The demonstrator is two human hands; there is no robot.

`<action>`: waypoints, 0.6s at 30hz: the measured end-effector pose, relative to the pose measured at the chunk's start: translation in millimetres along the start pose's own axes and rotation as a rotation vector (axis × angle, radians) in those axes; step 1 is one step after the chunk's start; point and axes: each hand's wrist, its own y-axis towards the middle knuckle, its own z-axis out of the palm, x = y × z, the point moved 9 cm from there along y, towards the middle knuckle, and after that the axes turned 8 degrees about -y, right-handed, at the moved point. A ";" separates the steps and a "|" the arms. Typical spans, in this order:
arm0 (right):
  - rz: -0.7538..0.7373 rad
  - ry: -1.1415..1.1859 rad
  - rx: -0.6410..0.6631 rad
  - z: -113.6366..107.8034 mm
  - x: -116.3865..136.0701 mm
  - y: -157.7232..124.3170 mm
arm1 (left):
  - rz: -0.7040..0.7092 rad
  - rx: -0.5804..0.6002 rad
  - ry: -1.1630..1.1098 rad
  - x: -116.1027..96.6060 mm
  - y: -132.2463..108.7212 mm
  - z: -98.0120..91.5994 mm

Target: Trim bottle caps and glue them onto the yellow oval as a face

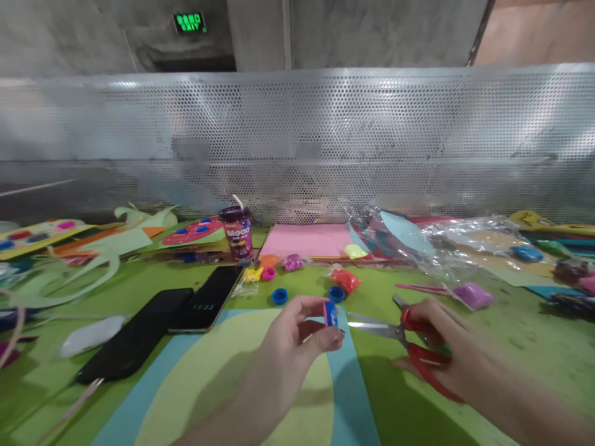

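Between the thumb and fingers of my left hand is a small blue and pink piece, perhaps modelling clay. My right hand has its fingers through the red handles of a pair of scissors. The blades stand apart, and one tip points left, close to the piece. Below my left hand lies a light blue sheet with a large pale yellow-green round shape on it. Two dark blue rings sit just beyond the sheet's far edge.
Small packets of coloured clay, including a red one and a purple one, lie around. A phone, black power bank and white mouse-shaped object are left. A drink cup stands behind, before pink paper and a perforated metal panel.
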 end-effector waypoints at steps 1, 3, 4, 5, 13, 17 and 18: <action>-0.021 -0.044 -0.023 -2.0 1.5 -0.6 | 0.012 0.001 0.034 -1.7 -0.2 -0.1; -0.073 -0.102 -0.033 -3.6 6.4 -1.6 | 0.018 0.010 0.063 -2.3 -1.0 0.6; -0.088 -0.126 -0.043 -5.2 8.3 -2.1 | 0.022 0.014 0.058 -2.2 -1.5 1.0; -0.101 -0.144 -0.046 -6.4 10.2 -2.5 | 0.024 0.018 0.047 -1.9 -1.9 1.3; -0.118 -0.132 -0.013 -3.6 14.4 -4.4 | -0.001 0.024 0.100 3.7 -1.1 1.4; -0.132 -0.152 -0.041 -5.5 18.3 -6.1 | 0.007 0.014 0.104 1.6 -2.7 1.0; -0.143 -0.163 -0.052 -6.8 20.9 -6.7 | 0.009 0.008 0.099 0.6 -3.6 0.8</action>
